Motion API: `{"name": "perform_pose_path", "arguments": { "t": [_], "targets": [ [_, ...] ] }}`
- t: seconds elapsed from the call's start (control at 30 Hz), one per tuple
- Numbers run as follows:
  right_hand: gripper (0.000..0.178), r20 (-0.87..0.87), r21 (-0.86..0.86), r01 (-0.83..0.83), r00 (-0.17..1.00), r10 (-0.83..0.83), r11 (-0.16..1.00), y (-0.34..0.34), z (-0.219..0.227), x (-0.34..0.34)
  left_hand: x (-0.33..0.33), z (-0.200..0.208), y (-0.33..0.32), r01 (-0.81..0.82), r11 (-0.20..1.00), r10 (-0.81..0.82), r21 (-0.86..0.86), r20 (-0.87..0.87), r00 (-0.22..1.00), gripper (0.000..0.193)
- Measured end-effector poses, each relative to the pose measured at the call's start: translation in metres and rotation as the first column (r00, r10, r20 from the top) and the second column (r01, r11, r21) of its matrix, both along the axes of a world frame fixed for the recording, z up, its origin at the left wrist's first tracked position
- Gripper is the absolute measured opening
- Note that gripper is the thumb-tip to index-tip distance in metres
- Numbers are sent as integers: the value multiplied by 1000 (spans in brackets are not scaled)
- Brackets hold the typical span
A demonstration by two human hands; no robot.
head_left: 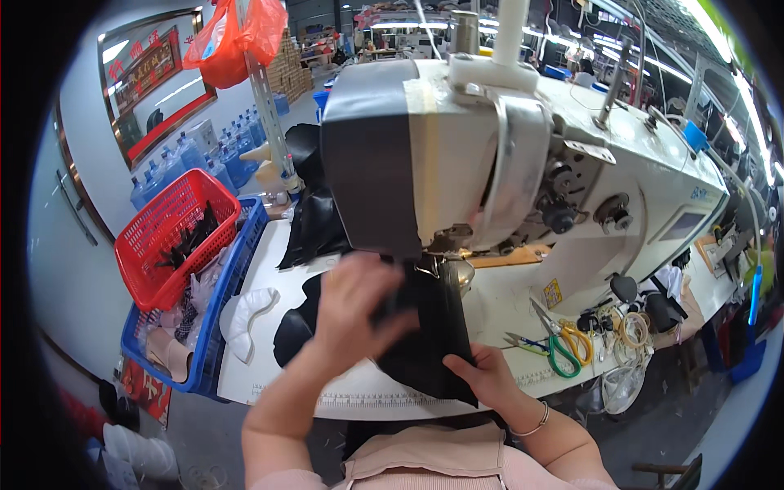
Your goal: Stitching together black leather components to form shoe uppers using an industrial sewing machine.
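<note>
A black, leather-like piece (420,335) lies under the sewing machine (482,147), its far end at the needle area. My right hand (487,374) pinches the near right edge of this piece between thumb and fingers. Over its left part is my left hand (355,306), blurred by motion, with the thumb spread away from the fingers. Nothing shows in that hand; whether its fingertips touch the material is unclear. The machine's head hides the far part of the piece.
Green-handled scissors (562,355), yellow-handled scissors (578,341) and rolls of tape (633,328) lie right. A white curved piece (245,322) lies left, beside a blue crate (208,343) and red basket (131,253). More black material (314,224) lies behind. A ruler strip (371,400) follows the front edge.
</note>
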State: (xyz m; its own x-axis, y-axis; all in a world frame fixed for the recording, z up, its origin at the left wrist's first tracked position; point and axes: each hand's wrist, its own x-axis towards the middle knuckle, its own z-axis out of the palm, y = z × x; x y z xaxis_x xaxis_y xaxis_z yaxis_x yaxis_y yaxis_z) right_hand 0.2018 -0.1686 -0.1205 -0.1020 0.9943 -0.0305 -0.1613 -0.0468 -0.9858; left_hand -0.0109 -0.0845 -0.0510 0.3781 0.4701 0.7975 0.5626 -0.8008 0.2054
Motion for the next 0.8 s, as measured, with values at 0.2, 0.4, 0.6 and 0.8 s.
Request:
{"name": "perform_pose_path", "arguments": {
  "t": [0.2, 0.4, 0.6, 0.8],
  "targets": [
    [22, -394, -213, -237, 909, 138, 948, -31, -8, -8, 10, -71, -84, -16, 1000, 12, -23, -174, 985, 42],
    [25, -206, -144, -280, 946, 249, 949, -23, -1, 12, 18, -62, -64, 61, 990, -38, 128, -179, 983, 31],
    [24, -38, 108, 88, 996, -84, 990, 42, 31, 24, 20, -38, -75, 41, 989, 15, 141, -379, 925, 27],
    [18, 15, -39, -135, 991, 136, 990, 59, 24, 16, 22, -30, -77, 19, 988, 46, 150, -417, 908, 25]
  ]
}}
